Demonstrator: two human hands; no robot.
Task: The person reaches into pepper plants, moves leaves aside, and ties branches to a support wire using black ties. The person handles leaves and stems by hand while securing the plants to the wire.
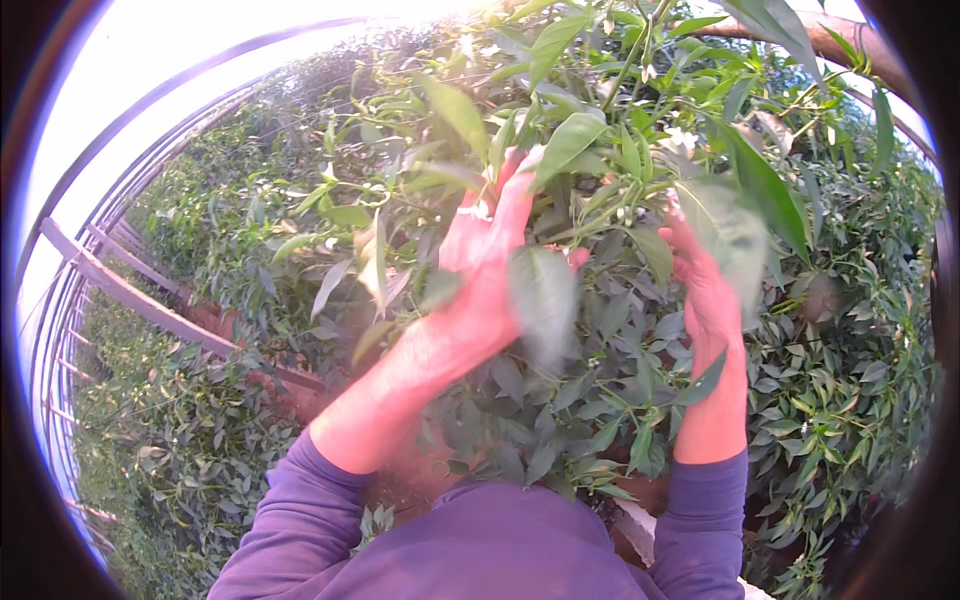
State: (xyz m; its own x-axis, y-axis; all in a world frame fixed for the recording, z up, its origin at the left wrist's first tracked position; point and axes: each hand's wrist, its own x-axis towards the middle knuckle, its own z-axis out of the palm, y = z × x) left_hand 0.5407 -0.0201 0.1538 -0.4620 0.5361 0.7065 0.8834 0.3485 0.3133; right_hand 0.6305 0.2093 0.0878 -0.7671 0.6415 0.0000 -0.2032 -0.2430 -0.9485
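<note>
Both of my hands are in among the leafy stems of a tall pepper plant [592, 142] with small white flowers [679, 141]. My left hand [487, 232] reaches up into the foliage, fingers apart and thumb out to the side; leaves cover some of its fingertips. A blurred leaf [544, 300] hangs in front of its wrist. To the right, my right hand [697, 270] is raised beside a stem, its fingers partly bent. A large blurred leaf [724, 232] hides part of that hand, and whether it grips anything is unclear.
Dense rows of plants [847, 390] stand on the right and left. Curved greenhouse frame bars [150, 120] run along the left, with a slanting beam [150, 300] across the row. A thick pole [840, 45] crosses the upper right. Reddish soil [412, 472] shows below.
</note>
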